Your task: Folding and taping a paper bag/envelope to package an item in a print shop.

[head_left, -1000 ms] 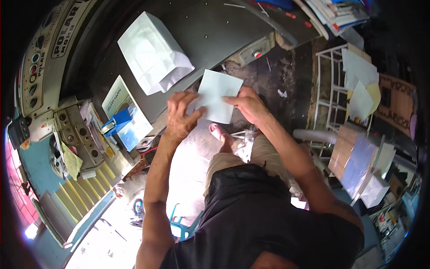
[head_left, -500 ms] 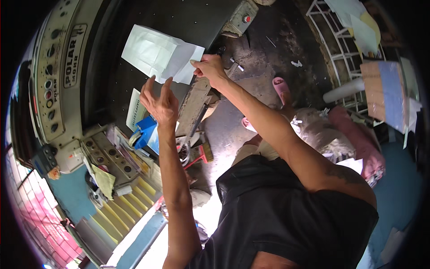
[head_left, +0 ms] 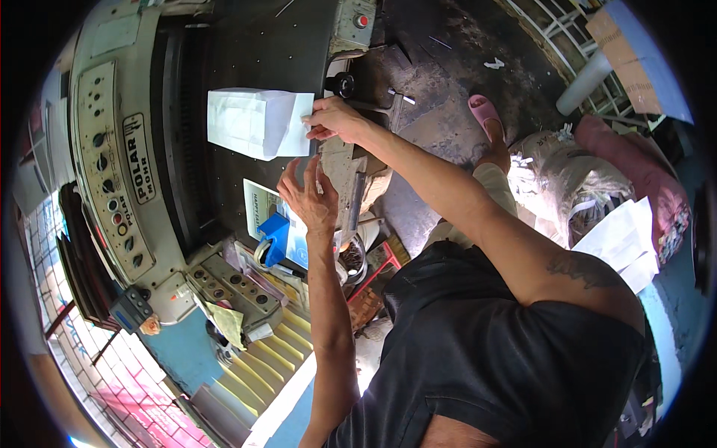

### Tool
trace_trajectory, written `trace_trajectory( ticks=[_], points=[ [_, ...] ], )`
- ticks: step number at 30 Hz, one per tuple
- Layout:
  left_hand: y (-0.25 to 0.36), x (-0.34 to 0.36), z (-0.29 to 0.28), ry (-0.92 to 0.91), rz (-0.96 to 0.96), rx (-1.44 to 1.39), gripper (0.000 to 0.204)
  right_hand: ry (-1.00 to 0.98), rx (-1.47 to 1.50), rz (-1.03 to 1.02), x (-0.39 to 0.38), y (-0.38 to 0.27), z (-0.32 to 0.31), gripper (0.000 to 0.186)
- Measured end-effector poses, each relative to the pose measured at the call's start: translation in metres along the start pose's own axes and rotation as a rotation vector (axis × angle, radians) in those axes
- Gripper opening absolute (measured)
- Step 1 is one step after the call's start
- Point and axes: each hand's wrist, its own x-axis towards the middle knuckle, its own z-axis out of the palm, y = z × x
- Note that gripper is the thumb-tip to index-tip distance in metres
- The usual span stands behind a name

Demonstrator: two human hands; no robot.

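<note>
A folded white paper [head_left: 243,123], creased like a flat bag, lies on the dark metal table [head_left: 276,56] of a large machine. My right hand [head_left: 334,119] pinches its right edge between thumb and fingers. Just below the paper's lower edge hovers my left hand [head_left: 308,198], its fingers spread and curved, holding nothing. Near the left wrist sits a blue tape dispenser [head_left: 275,237], resting on a printed card [head_left: 255,201].
The machine's control panel [head_left: 112,172] with knobs stands at the left. A box with a red button [head_left: 361,21] sits at the table's far right corner. Several filled sacks [head_left: 553,168] and a pink roll [head_left: 635,160] lie at the right.
My view has turned, so the paper now lies straighter in it. The right hand keeps its hold on the paper's edge. My left hand stays open, now slightly lower beside the paper.
</note>
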Motion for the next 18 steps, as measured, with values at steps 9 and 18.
trace_trajectory(
  ticks=[9, 18],
  points=[
    [0.006, 0.006, 0.007, -0.443, -0.493, -0.094, 0.086, 0.19, 0.182, -0.01, 0.013, -0.003, 0.032, 0.02],
    [0.006, 0.013, 0.024, -0.436, -0.409, -0.077, 0.088, 0.297, 0.478, -0.015, 0.054, 0.002, 0.043, 0.037]
  ],
)
